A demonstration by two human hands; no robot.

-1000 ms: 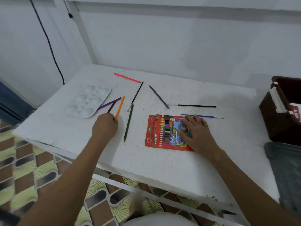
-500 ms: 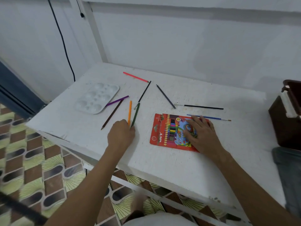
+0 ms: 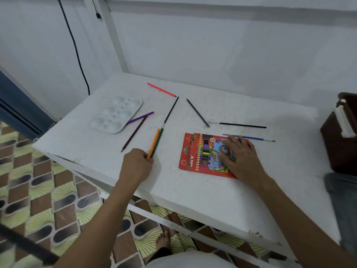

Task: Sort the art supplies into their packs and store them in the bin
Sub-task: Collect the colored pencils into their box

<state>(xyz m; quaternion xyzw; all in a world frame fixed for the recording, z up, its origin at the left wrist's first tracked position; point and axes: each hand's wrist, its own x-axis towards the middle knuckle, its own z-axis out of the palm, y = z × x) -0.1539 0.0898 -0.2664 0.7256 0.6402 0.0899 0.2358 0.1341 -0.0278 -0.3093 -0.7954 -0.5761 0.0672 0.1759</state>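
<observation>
orange pencil (image 3: 154, 142) and green pencil (image 3: 157, 142) lie side by side on the table (image 3: 193, 194), near ends pinched by left hand (image 3: 136, 165) fingers. light, stiff, roll easily, so grip mid-shaft. right hand (image 3: 241, 157) fingers spread flat on the pencil pack (image 3: 201, 153).

Orange pencil (image 3: 154, 142) now beside green pencil (image 3: 157, 142)

The red pencil pack (image 3: 195, 151) reads "Color Pencil", with "18" in a yellow circle.
</observation>
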